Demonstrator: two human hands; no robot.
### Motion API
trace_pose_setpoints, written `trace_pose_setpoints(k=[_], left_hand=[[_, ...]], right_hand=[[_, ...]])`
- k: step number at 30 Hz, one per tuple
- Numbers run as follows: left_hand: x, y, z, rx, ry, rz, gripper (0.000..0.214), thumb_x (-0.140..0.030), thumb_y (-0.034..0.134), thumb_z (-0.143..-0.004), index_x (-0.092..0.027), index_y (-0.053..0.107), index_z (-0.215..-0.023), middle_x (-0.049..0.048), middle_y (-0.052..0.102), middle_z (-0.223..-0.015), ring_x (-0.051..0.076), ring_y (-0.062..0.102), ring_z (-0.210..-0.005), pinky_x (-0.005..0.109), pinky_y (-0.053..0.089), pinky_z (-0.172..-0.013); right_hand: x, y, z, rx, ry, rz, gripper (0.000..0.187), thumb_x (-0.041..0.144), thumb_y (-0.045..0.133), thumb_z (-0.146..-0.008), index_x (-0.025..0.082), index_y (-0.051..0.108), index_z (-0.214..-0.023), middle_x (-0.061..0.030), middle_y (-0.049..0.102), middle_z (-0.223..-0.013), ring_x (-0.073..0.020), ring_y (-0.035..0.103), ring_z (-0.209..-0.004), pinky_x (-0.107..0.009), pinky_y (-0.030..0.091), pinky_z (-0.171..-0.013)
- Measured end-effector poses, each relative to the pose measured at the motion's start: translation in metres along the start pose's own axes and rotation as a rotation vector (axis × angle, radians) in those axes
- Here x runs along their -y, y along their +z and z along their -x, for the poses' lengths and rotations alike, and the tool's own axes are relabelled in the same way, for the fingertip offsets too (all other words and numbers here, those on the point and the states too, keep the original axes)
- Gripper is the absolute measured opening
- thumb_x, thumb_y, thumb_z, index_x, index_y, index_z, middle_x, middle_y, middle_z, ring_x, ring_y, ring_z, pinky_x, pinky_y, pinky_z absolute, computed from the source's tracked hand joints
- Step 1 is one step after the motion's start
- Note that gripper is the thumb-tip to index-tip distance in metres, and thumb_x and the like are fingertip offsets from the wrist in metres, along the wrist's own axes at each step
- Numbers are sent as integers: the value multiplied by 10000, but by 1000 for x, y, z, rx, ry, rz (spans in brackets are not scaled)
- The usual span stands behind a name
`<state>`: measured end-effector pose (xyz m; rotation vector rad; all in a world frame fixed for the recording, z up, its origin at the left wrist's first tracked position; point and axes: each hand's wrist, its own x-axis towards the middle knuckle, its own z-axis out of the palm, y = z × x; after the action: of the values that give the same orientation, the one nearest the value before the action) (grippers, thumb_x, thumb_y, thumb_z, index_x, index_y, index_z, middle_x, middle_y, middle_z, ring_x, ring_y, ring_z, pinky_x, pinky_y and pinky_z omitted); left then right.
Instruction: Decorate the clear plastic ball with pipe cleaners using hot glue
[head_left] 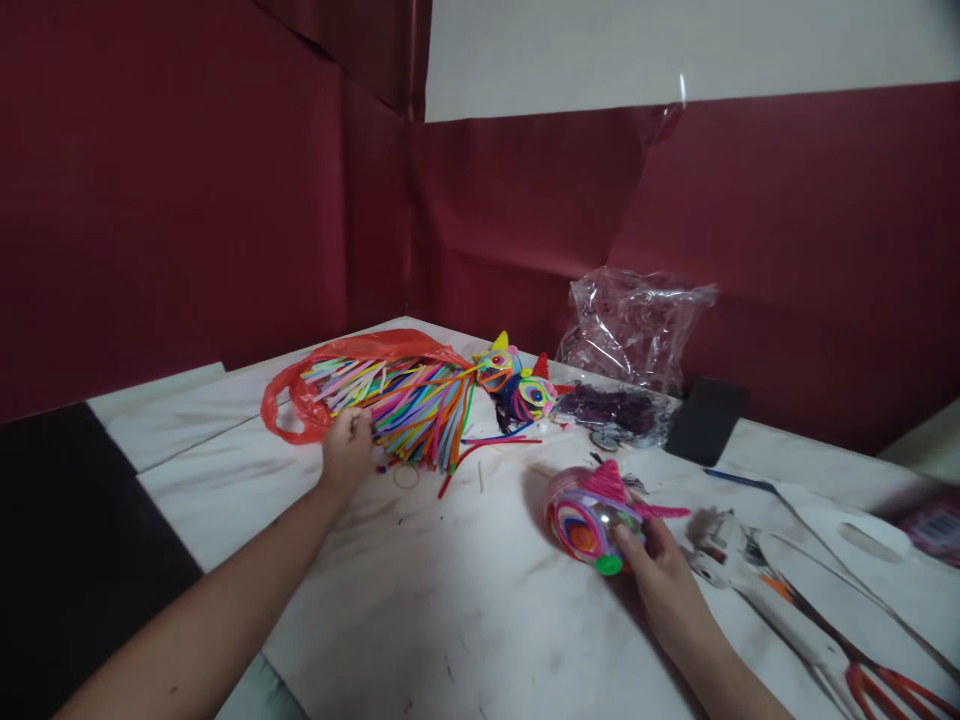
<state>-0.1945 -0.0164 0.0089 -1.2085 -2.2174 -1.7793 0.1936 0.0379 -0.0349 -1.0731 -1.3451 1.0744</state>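
My right hand grips a clear round ornament from its right side. Pink pipe cleaner spikes, a ringed eye with an orange centre and a green disc decorate it. Far to the left, my left hand is at the near edge of a bundle of many-coloured pipe cleaners, its fingers curled in. What they pinch, if anything, is hidden. A thin red plastic bag lies partly around the bundle.
Two similar decorated ornaments, one yellow-eared and one red-eared, sit behind. A clear plastic bag, a dark phone-like slab, pliers and orange-handled scissors lie to the right. Loose pipe cleaners lie mid-table.
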Motion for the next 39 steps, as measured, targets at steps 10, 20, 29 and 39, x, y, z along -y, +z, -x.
trace_pose_setpoints(k=[10, 20, 29, 39], left_hand=[[-1, 2, 3, 88, 92, 5, 219, -353, 471, -816, -213, 607, -914, 13, 648, -816, 180, 600, -750, 298, 471, -715], [12, -3, -14, 50, 43, 35, 240, -366, 448, -825, -198, 556, -959, 36, 636, -838, 181, 607, -767, 304, 487, -707], [0, -5, 2, 240, 58, -47, 188, -365, 487, -799, -221, 607, -783, -52, 533, -547, 133, 503, -519, 241, 388, -527], [7, -1, -8, 414, 98, -221, 195, -380, 644, -662, -227, 596, -551, -19, 578, -516, 157, 508, -526, 266, 329, -527]], right_hand=[[6, -1, 1, 9, 6, 17, 545, 499, 741, -690, 228, 621, -1147, -68, 718, -1059, -296, 623, -1105, -395, 523, -948], [0, -3, -1, -3, 12, 13, 561, 509, 732, -695, 241, 604, -1171, -65, 709, -1104, -299, 615, -1127, -389, 511, -968], [1, -3, -2, 5, -14, 53, 554, 492, 723, -696, 235, 617, -1175, -69, 732, -1035, -302, 670, -1015, -387, 570, -866], [8, -3, 0, 19, -4, 112, 471, 512, 706, -703, 235, 639, -1078, -68, 726, -1037, -297, 657, -1030, -376, 554, -884]])
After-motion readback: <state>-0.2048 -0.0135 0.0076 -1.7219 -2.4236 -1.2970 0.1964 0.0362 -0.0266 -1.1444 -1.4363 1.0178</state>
